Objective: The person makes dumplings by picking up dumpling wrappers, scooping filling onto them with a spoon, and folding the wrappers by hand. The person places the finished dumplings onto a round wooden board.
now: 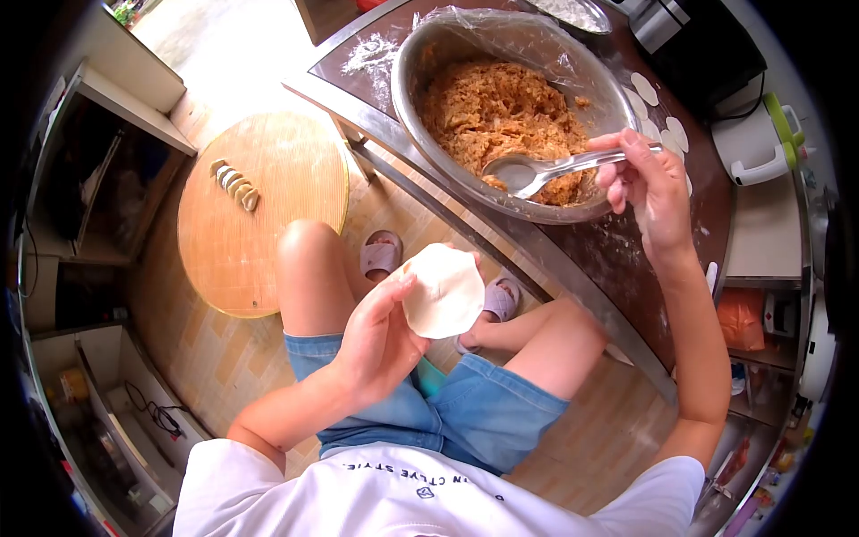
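My left hand (380,336) holds a round, flat dumpling wrapper (445,292) above my lap, with the thumb on its near edge and fingers behind it. In my right hand (651,183) is the handle of a metal spoon (528,173), pinched between thumb and fingers. The spoon's bowl rests over the orange-brown minced filling (501,112), near the front rim of a large metal basin (413,148). Little or no filling shows in the spoon. Clear plastic film lines part of the basin.
To the left, a round bamboo tray (259,268) carries a short row of dumplings (234,185). Several loose wrappers (677,134) lie on the dark table (617,259) right of the basin. A flour bowl (573,12) and a white-and-green appliance (774,143) are beyond.
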Demonstrator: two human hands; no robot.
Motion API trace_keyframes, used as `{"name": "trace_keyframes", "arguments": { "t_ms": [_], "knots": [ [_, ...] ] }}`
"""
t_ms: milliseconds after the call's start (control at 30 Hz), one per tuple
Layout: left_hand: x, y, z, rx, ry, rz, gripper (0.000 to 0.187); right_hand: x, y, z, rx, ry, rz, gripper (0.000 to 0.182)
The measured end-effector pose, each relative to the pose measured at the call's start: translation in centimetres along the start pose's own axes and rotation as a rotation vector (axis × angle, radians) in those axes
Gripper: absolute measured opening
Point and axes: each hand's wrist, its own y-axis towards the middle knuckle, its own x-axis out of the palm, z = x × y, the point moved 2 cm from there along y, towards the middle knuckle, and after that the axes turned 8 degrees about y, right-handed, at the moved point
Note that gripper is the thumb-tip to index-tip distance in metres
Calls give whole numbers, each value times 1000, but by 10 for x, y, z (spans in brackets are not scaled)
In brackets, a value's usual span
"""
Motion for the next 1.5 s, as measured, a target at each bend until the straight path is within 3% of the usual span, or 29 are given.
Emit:
{"name": "trace_keyframes", "arguments": {
  "t_ms": [133, 233, 333, 400, 467, 567, 600, 667, 767, 867, 967, 1067, 1133, 1167, 1267, 1333, 1400, 1500],
  "knots": [
    [16, 2, 5, 72, -55, -48, 49, -10, -26, -8, 11, 196, 203, 39],
    [31, 0, 6, 87, -75, -103, 44, -6, -54, -13, -15, 410, 177, 38],
    [40, -2, 2, 44, -336, -120, 48, 17, -86, 3, 69, 633, 158, 38],
    [44, -6, 2, 21, -392, -128, 48, 34, -106, 17, 119, 572, 208, 40],
    [41, -10, 4, 17, -434, -118, 48, 34, -122, 28, -63, 305, 188, 45],
    [32, -10, 2, 46, -351, -63, 43, 35, -136, 10, -637, -379, -61, 44],
    [31, -10, 2, 53, -324, -43, 42, 36, -139, 5, -798, -541, -159, 35],
    [29, -10, 4, 71, -324, -61, 42, 36, -147, -1, -950, -849, -345, 37],
    [23, -5, -2, 81, -297, -92, 45, 46, -151, -2, -1138, -1049, -516, 34],
    [17, -2, -9, 53, -228, -24, 42, 52, -150, -14, -1100, -959, -469, 17],
    [21, -5, -8, 24, -219, 75, 39, 41, -144, -24, -769, -554, -119, 36],
    [16, -7, -6, 53, -178, -12, 38, 32, -137, -26, -311, -58, 147, 42],
    [21, -8, -4, 61, -130, -102, 39, 40, -129, -19, -193, -110, 46, 41],
    [23, -9, -4, 66, -103, -150, 39, 45, -128, -15, -246, -146, 77, 42],
    [12, -8, -8, 2, -90, -22, 42, 35, -126, -21, -454, -199, 140, 42],
    [6, -4, -8, -2, -93, -84, 47, 22, -116, -31, -658, -248, 187, 43],
    [6, -1, -5, -33, -65, -128, 50, 20, -93, -44, -649, -532, 109, 35],
    [3, 7, -7, -117, -119, -78, 48, 11, -60, -34, -664, -662, -83, 15]
  ]
}}
